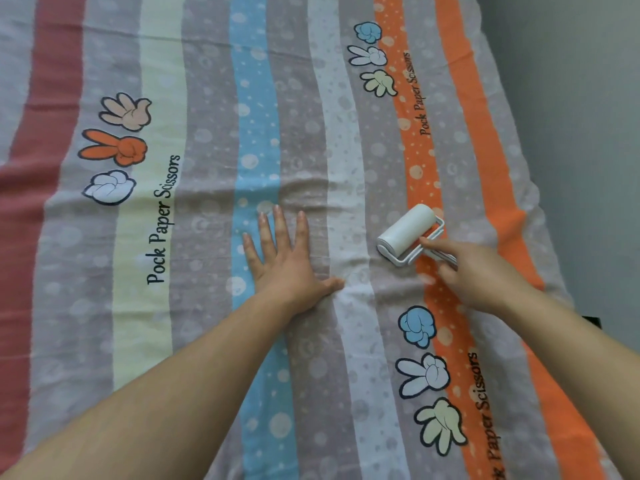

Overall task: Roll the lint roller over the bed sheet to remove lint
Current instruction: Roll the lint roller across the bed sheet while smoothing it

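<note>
The sheet (pixel 207 98) lies spread under both hands. The left hand (pixel 287 261) presses flat on it, fingers straight and splayed, likely to keep the cloth from dragging. The right hand (pixel 485 275) grips the roller (pixel 408 233) by its handle, the drum resting on the sheet just ahead of that hand. Creases bunch between the hands. A grey wall (pixel 571 98) stands beyond the right hand.

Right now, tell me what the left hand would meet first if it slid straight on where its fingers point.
Only a low crease in the bed sheet, just ahead of the left hand; beyond it the way looks free. The lint roller lies off to the right.
</note>
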Motion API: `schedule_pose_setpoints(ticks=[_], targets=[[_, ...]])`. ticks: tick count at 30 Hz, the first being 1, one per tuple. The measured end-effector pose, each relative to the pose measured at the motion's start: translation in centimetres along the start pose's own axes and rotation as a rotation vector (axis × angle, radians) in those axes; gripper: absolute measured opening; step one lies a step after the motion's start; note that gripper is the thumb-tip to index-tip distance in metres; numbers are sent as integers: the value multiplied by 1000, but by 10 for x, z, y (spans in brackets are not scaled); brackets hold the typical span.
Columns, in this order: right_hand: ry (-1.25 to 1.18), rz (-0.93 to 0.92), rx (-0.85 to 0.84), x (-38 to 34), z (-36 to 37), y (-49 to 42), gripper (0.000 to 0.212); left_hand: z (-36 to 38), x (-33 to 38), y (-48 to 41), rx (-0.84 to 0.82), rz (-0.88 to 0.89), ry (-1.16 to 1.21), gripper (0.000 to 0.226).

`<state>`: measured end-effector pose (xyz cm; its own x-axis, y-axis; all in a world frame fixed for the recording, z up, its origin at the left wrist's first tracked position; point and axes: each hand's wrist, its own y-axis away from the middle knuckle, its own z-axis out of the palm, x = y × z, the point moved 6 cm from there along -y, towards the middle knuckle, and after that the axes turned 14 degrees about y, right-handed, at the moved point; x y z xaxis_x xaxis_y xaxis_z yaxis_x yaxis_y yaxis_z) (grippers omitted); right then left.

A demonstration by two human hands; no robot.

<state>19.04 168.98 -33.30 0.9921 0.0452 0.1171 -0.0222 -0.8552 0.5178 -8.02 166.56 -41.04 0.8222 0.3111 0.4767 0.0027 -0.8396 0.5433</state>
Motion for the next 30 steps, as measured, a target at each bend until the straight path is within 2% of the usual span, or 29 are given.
schedule_pose_setpoints(ticks=[10,16,21,24,27,30], targets=[[87,48,-50,28,6,30,50,-2,1,1,-11,19,8,136],[92,61,-188,23,-29,36,45,-4,0,4,-34,52,41,135],[-138,-49,93,-50,-71,-1,45,-17,-5,5,47,119,19,126],[-237,-128,211,-113,-86,-42,46,-37,-14,-2,132,111,-36,131],[-270,-174,229,-163,-92,-79,46,-44,-23,-11,152,73,-59,138],[-229,-187,190,-185,-84,-104,50,-30,-28,-8,96,85,-76,143]])
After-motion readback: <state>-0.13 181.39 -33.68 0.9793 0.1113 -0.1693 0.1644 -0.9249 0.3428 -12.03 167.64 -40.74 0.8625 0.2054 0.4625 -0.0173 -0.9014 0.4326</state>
